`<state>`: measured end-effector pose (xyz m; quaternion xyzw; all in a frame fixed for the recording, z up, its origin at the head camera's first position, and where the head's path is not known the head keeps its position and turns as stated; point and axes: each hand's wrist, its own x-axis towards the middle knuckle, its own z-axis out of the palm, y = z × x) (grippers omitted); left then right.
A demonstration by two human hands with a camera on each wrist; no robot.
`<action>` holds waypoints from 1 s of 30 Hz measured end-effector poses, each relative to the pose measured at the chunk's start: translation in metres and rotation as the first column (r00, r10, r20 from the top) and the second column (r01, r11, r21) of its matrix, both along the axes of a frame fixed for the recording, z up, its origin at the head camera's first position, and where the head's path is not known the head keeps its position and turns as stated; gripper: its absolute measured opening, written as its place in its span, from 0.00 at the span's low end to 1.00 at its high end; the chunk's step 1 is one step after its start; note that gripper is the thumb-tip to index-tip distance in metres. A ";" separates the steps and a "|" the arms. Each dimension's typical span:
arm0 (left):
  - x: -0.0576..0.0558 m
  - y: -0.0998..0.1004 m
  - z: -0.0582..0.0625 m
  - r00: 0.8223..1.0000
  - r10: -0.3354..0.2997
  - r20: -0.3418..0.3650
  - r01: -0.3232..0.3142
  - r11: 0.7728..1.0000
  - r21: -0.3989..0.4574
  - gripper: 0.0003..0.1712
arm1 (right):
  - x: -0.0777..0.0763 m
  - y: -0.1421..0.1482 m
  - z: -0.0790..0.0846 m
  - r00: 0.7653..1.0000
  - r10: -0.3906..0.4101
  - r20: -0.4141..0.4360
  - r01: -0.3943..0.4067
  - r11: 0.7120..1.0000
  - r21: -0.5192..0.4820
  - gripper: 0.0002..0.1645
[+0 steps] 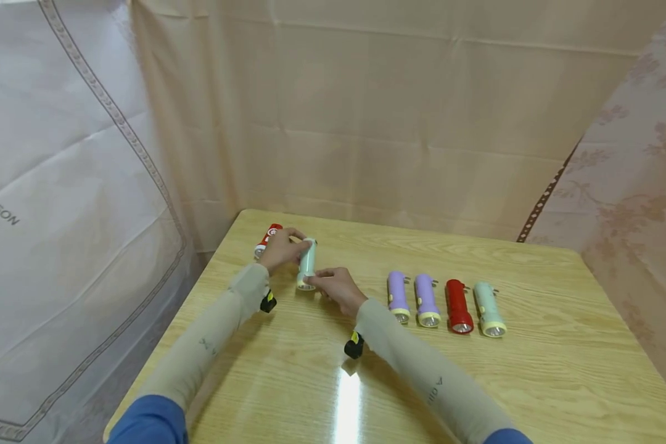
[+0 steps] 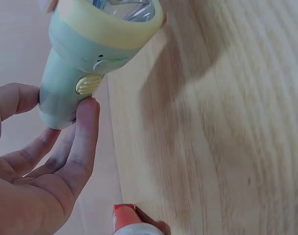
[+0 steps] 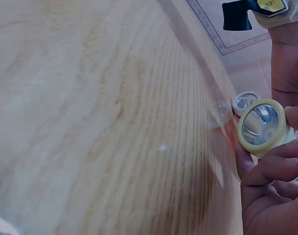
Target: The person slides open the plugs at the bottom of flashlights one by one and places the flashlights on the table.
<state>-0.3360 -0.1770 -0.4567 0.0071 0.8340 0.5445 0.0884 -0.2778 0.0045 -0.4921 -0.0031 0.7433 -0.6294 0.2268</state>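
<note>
A mint-green flashlight [image 1: 308, 262] with a pale yellow lens rim is held off the table between both hands. My left hand [image 1: 284, 250] pinches its tail end between thumb and fingers, which the left wrist view shows near the ribbed yellow switch [image 2: 88, 84]. At the lens end, my right hand [image 1: 340, 287] grips the head; in the right wrist view its fingers curl about the yellow rim [image 3: 261, 148]. Just behind the left hand lies a red flashlight [image 1: 262, 248] with a white rim, partly covered by that hand in the head view.
To the right, two purple flashlights [image 1: 398, 295], a red flashlight [image 1: 458, 305] and another mint flashlight [image 1: 489, 308] lie in a row, lenses toward me. The wooden table [image 1: 288, 376] has a back edge against a beige cloth [image 1: 361, 123].
</note>
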 end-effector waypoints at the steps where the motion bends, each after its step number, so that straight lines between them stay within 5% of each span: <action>1: 0.002 0.001 0.000 1.000 -0.004 -0.005 0.004 1.000 0.004 0.19 | 0.001 0.001 0.000 1.000 0.001 0.000 -0.001 1.000 -0.002 0.33; 20: 0.036 0.018 -0.002 0.995 -0.079 -0.056 0.082 0.995 0.056 0.17 | 0.034 0.019 0.004 1.000 0.004 0.012 -0.004 1.000 0.028 0.30; 30: 0.051 0.028 -0.003 0.983 -0.117 -0.138 0.121 0.992 0.023 0.17 | 0.047 0.030 0.007 1.000 0.001 -0.019 0.000 0.998 0.057 0.34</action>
